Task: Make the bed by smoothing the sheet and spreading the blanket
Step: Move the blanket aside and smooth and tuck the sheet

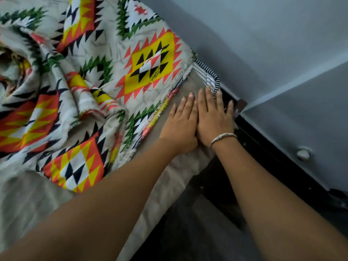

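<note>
Head view:
- The bed's right edge runs from the lower middle up to the far corner, where a striped cloth (208,76) shows from under the covers.
- Beside this edge lies a narrow dark gap, then the dark bed frame (250,140) and the grey wall (254,38) close behind it, so there is little room on that side.
- A small white knob (303,153) sits on the lower wall panel, well apart from the hands.
- Below, at the near side of the bed, a grey floor (197,228) is open between the two forearms.
- The beige sheet (175,170) is bare along a strip at the right edge and at the near left corner; it looks rather flat there, with soft folds where it hangs over the edge.
- The patterned blanket (90,76) covers the rest of the bed to the left. It is bunched in deep folds, and its frayed edge lies just beside the left hand.
- The left hand (180,127) lies palm down on the sheet, its fingers (190,102) straight and released, grasping nothing.
- The right hand (214,117) lies flat next to it, the two hands touching side by side; its fingers (208,95) are also straight and released, and their tips reach the striped cloth.
- A silver bracelet (223,138) is on the right wrist.
</note>
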{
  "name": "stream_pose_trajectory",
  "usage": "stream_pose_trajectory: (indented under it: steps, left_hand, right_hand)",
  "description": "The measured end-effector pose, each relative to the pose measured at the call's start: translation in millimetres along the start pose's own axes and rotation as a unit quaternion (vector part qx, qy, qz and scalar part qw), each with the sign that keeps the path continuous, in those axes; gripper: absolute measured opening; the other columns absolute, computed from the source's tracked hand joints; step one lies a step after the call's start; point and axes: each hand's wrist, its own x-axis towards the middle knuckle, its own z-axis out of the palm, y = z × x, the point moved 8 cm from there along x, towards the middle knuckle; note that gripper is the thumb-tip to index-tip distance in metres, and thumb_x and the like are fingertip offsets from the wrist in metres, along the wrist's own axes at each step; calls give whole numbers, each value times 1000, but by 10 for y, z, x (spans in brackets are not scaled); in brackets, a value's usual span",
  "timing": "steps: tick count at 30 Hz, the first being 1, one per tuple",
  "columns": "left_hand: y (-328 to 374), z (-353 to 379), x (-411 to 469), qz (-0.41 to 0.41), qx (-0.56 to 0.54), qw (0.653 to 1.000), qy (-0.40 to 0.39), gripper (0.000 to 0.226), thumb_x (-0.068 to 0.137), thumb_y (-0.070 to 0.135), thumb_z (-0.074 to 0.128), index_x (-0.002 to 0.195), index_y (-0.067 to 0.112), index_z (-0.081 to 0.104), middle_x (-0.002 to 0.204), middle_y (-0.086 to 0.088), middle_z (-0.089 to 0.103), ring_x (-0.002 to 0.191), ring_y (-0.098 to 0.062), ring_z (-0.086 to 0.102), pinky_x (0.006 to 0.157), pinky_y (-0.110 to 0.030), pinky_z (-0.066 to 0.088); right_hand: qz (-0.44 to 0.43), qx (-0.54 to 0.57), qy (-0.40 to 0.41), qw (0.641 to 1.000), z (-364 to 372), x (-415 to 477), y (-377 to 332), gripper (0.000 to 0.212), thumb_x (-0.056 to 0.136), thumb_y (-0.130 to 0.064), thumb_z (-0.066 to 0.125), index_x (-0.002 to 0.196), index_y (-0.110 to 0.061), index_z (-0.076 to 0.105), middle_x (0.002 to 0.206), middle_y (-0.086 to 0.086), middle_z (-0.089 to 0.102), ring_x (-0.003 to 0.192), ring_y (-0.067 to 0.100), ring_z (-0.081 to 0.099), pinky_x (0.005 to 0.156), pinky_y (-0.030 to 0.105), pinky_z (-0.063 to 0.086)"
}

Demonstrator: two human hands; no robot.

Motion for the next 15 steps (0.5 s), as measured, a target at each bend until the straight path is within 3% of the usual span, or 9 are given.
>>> stream_pose_trajectory:
  steps: [3,5,7,10,12,15]
  left_hand:
    - [75,54,48,-1,-5,1000,0,84,85,31,44,150,8,-5,157,-12,-14,144,-30,-17,115,-44,-12]
    - [75,-68,59,13,-42,998,36,75,82,28,41,149,9,15,158,-14,5,145,-33,0,116,-43,-4]
    - [22,-278,117,11,-73,993,90,67,78,26,35,142,5,34,150,-17,30,137,-36,28,115,-44,16]
    - [22,-474,250,21,-58,990,127,65,76,28,27,133,4,47,137,-15,48,111,-38,51,95,-46,44]
    - [123,-549,384,53,-32,991,117,60,79,29,29,129,6,53,133,-13,53,100,-38,54,82,-46,49]
    - [332,-640,592,100,-17,993,56,60,84,40,25,124,8,57,127,-13,56,101,-37,57,80,-41,49]
  right_hand:
    - [-1,29,-14,999,59,22,163,64,97,-32,31,150,-24,-5,159,5,-7,134,34,35,110,57,22]
    - [-2,123,26,992,-44,19,235,65,94,-31,42,149,-16,13,157,12,14,125,32,48,103,51,35]
    - [57,273,59,958,-167,83,418,55,86,-20,54,138,-11,38,140,17,42,118,33,50,96,44,42]
    - [192,391,-55,899,-61,187,646,16,77,-20,65,92,-16,61,95,8,65,92,28,60,76,31,45]
    - [187,437,-135,869,-17,208,627,14,74,-18,71,67,-15,60,73,3,62,73,19,58,59,26,42]
    - [189,552,-177,793,-66,219,623,9,73,-4,71,69,-9,66,64,1,60,57,10,57,51,17,42]
